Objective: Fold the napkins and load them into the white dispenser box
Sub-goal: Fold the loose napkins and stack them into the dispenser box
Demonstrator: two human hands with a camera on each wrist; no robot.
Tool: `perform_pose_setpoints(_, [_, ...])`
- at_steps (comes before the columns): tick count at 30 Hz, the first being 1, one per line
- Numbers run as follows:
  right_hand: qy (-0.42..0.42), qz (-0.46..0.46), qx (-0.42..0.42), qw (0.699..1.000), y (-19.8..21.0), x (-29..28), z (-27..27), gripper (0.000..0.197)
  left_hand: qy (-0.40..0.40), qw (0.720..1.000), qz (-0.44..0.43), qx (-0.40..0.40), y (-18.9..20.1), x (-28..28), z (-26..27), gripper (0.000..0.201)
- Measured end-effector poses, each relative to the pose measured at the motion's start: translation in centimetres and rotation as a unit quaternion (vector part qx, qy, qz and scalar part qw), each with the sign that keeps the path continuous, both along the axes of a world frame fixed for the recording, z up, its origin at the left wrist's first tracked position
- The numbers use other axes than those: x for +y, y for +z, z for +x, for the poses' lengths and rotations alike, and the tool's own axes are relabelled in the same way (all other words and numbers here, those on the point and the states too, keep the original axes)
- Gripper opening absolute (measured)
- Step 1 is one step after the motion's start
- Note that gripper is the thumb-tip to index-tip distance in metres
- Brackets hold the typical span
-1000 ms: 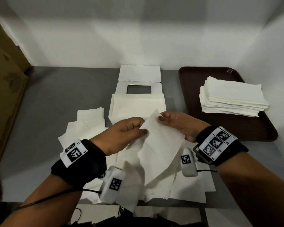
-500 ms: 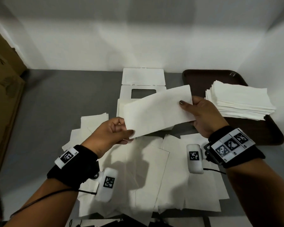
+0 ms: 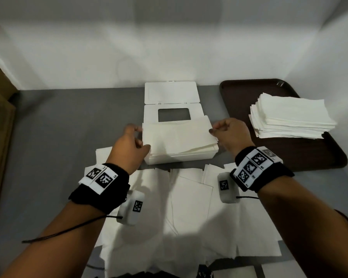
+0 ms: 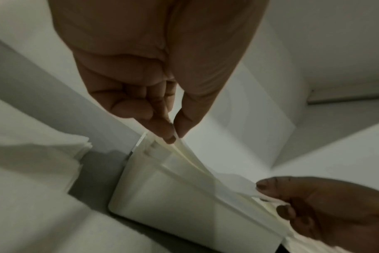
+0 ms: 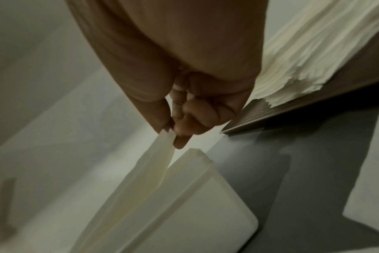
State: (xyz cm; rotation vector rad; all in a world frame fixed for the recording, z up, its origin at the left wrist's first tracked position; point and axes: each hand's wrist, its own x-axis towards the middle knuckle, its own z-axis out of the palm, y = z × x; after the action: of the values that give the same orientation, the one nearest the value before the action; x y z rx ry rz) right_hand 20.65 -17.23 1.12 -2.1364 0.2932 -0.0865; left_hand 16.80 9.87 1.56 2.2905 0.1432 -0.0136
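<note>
1. One grey table carries everything in front of you, with white walls behind it.
2. Loose napkins lie spread over the near part of the table, overlapping one another under your wrists.
3. At far right, your brown tray holds a stack of folded napkins.
4. At far centre sits your white box, with its lid thrown open toward the far wall and a frame with a dark window just near of the lid.
5. You hold a folded napkin flat over the box's open top, its right end raised a little above the rim.
6. Your left hand pinches the napkin's left end between thumb and fingers, just beside the box's left wall.
7. Your right hand pinches the right end the same way, other fingers curled in, between the box and the tray.
</note>
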Motion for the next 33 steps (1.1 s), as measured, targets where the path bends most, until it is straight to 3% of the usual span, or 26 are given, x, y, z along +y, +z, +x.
perform_pose_setpoints(2, [0.006,-0.081,-0.011,0.997,-0.4,0.2,0.1,0.010,-0.028,0.999,0.031,0.004,-0.4,-0.2,0.1,0.030])
perform_pose_setpoints(8, [0.038,-0.185,0.001,0.982,-0.9,0.9,-0.3,0.009,-0.064,0.991,0.114,0.011,-1.3,-0.6,0.4,0.016])
perform_pose_setpoints(13, [0.082,-0.280,-0.010,0.956,-0.6,1.1,0.2,0.029,-0.063,0.983,0.170,-0.037,-0.8,-0.9,1.0,0.018])
perform_pose_setpoints(16, [0.159,-0.284,-0.029,0.945,0.1,2.1,0.8,0.031,-0.100,0.981,0.163,-0.035,-0.7,-1.8,1.8,0.019])
perform_pose_setpoints(20, [0.276,-0.311,0.085,0.905,0.8,3.9,1.4,0.047,-0.149,0.968,0.197,0.032,-0.7,-3.3,3.0,0.032])
perform_pose_setpoints(26, [0.290,-0.334,0.147,0.885,0.6,5.0,2.3,0.053,-0.186,0.945,0.252,0.092,-0.7,-4.1,4.5,0.039])
perform_pose_setpoints(30, [0.293,-0.320,0.141,0.890,0.7,4.9,2.4,0.050,-0.172,0.950,0.245,0.089,-0.8,-4.2,4.5,0.036])
perform_pose_setpoints(33, [0.265,-0.274,0.097,0.919,1.1,3.8,1.6,0.041,-0.138,0.965,0.214,0.063,-1.0,-4.3,3.6,0.029])
